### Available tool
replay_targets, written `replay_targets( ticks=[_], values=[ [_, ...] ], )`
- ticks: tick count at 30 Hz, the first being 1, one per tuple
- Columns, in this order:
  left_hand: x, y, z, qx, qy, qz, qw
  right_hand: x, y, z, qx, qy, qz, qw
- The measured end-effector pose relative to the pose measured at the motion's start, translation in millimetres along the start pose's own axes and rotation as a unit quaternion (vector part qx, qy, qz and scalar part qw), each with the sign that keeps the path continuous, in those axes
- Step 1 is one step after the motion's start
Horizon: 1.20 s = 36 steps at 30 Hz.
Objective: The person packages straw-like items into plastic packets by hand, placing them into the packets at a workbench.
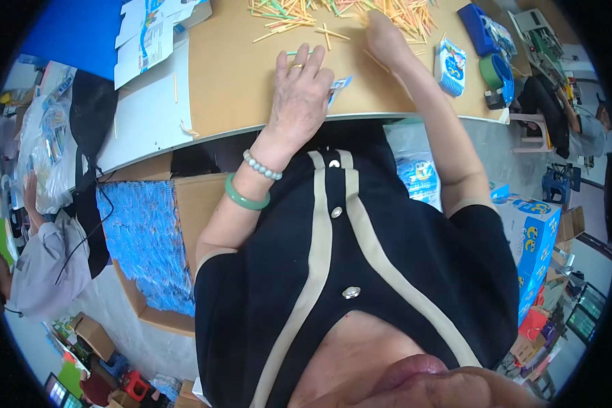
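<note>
Left hand point(302, 90) is over the table point(231, 88), fingers kinda apart by a blue wrapper point(340, 87), while right hand point(385, 42) is at the sticks point(415, 17), grip too blurry to tell.

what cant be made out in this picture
All in the head view:
- Grip of the right hand: its fingertips are blurred, so whether they pinch a stick is unclear.
- Palm of the left hand: hidden by the back of the hand, as is part of the blue-and-white wrapper.
- Far side of the stick pile: cut off by the top edge.
- Small print on the striped packet: too small.
</note>
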<state>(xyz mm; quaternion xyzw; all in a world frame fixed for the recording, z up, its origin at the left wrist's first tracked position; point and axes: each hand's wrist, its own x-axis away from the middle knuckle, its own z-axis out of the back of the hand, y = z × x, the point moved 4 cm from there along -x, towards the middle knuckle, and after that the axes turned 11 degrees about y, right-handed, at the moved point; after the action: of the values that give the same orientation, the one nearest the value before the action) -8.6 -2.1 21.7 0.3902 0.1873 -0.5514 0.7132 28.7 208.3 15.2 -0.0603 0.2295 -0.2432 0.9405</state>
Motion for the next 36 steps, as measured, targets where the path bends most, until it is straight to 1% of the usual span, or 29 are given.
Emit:
replay_targets(
  ticks=[1, 2, 3, 4, 5, 6, 7, 8, 9, 10, 11, 12, 15, 16, 19, 20, 22, 23, 24, 27, 28, 29, 31, 32, 34, 35, 36],
  values=[
    [1.6, -1.7, 2.8, -0.006, 0.002, 0.009, 1.000, -1.6, 16.4, 3.7, -0.124, -0.016, -0.058, 0.990],
    [1.7, -3.5, 4.0, -0.011, 0.005, 0.017, 1.000, -2.5, 32.9, 7.2, -0.245, -0.031, -0.115, 0.962],
    [-1.6, -4.1, 1.0, -0.016, 0.006, 0.022, 1.000, -3.1, 47.6, 6.7, -0.362, -0.045, -0.170, 0.915],
    [-7.2, -2.6, -4.9, -0.013, 0.010, 0.015, 1.000, -2.6, 50.4, 8.8, -0.360, -0.036, -0.170, 0.917],
    [-10.8, -6.8, -11.4, 0.114, 0.016, 0.113, 0.987, 3.8, 51.0, 6.7, -0.477, -0.012, -0.210, 0.853],
    [-13.9, -9.6, -18.2, 0.237, 0.017, 0.209, 0.949, 11.4, 48.1, 5.5, -0.587, 0.012, -0.245, 0.772],
    [-15.7, -11.5, -25.3, 0.352, 0.014, 0.302, 0.886, 18.0, 45.4, 6.0, -0.686, 0.035, -0.273, 0.674],
    [-22.5, -10.4, -29.4, 0.351, 0.009, 0.298, 0.887, 23.3, 43.3, 8.6, -0.688, 0.040, -0.274, 0.671],
    [-35.8, -7.3, -34.5, 0.454, -0.009, 0.317, 0.833, 28.1, 39.9, 10.6, -0.675, 0.034, -0.266, 0.687],
    [-49.8, -3.8, -40.0, 0.549, -0.028, 0.333, 0.766, 32.9, 35.5, 11.8, -0.662, 0.028, -0.259, 0.703],
    [-59.2, 0.0, -46.9, 0.636, -0.046, 0.347, 0.687, 38.1, 30.0, 12.0, -0.648, 0.020, -0.252, 0.718],
    [-65.5, 0.9, -54.6, 0.633, -0.051, 0.349, 0.689, 43.0, 21.1, 11.0, -0.652, 0.022, -0.255, 0.713],
    [-79.2, 8.5, -74.0, 0.661, -0.013, 0.319, 0.679, 52.9, -11.8, 19.7, -0.536, 0.130, -0.096, 0.829],
    [-77.4, 12.5, -78.7, 0.658, -0.023, 0.321, 0.681, 55.5, -9.5, 13.7, -0.538, 0.136, -0.104, 0.825],
    [-65.9, 17.2, -77.7, 0.541, 0.059, 0.278, 0.791, 62.9, -2.0, -16.5, -0.620, 0.095, -0.120, 0.769],
    [-62.9, 19.2, -77.5, 0.540, 0.051, 0.280, 0.792, 64.4, 1.6, -19.2, -0.622, 0.099, -0.127, 0.766],
    [-56.4, 21.0, -72.6, 0.525, 0.059, 0.280, 0.801, 67.9, 3.1, -22.1, -0.498, 0.066, -0.060, 0.863],
    [-52.8, 21.6, -69.8, 0.517, 0.067, 0.281, 0.806, 70.3, 1.3, -24.1, -0.429, 0.045, -0.022, 0.902],
    [-49.5, 21.8, -72.2, 0.515, 0.068, 0.283, 0.806, 69.5, -0.9, -22.8, -0.432, 0.042, -0.022, 0.901],
    [-44.5, 22.9, -79.6, 0.526, 0.124, 0.278, 0.794, 63.7, -8.4, -21.0, -0.368, 0.035, -0.051, 0.928],
    [-41.8, 20.4, -79.4, 0.525, 0.125, 0.279, 0.794, 64.0, -9.7, -24.4, -0.368, 0.034, -0.050, 0.928],
    [-45.7, 21.3, -75.0, 0.532, 0.111, 0.289, 0.788, 64.2, -6.9, -27.0, -0.460, 0.079, -0.069, 0.882],
    [-56.9, 21.8, -65.4, 0.548, 0.083, 0.307, 0.774, 62.5, -0.8, -25.3, -0.624, 0.165, -0.104, 0.757],
    [-63.4, 19.2, -56.9, 0.549, 0.085, 0.308, 0.773, 59.1, 1.2, -21.7, -0.623, 0.163, -0.103, 0.758],
    [-72.4, 5.3, -33.1, 0.582, 0.157, 0.298, 0.740, 46.8, 9.1, -3.7, -0.649, 0.187, -0.079, 0.733],
    [-69.6, -1.4, -26.2, 0.581, 0.160, 0.300, 0.740, 44.8, 10.9, 2.5, -0.661, 0.200, -0.067, 0.720],
    [-65.2, -7.8, -20.4, 0.573, 0.142, 0.311, 0.744, 47.0, 12.0, 3.1, -0.662, 0.198, -0.067, 0.719]
  ],
)
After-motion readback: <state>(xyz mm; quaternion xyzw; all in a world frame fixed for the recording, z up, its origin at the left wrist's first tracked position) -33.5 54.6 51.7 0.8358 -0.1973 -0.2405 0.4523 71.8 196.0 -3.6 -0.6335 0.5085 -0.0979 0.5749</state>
